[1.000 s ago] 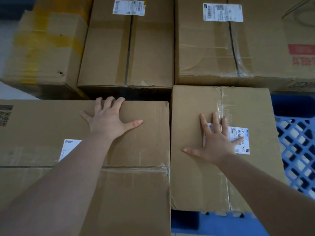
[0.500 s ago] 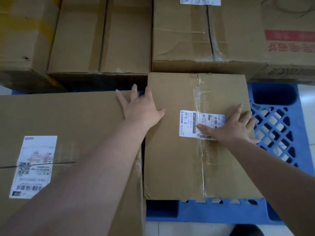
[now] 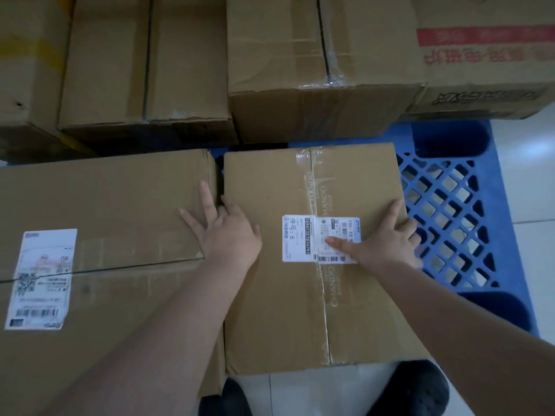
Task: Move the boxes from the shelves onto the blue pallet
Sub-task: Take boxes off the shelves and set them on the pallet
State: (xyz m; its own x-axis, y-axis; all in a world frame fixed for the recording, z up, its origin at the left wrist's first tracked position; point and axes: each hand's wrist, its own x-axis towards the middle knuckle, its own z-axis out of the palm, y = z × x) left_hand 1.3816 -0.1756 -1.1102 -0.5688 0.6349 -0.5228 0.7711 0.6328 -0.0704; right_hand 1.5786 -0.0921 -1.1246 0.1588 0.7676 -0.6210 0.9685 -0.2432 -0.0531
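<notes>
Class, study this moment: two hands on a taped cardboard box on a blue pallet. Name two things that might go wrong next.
1. The left hand has fingers in the narrow gap between the taped brown cardboard box and the large brown box beside it; they may get pinched.
2. The right hand only presses flat at the edge, a weak grip; the box might slip on the blue plastic lattice pallet.

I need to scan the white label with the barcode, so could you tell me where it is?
In the head view, the label is right of centre on top of the taped box, partly under the right hand, with the blue pallet to its right.
</notes>
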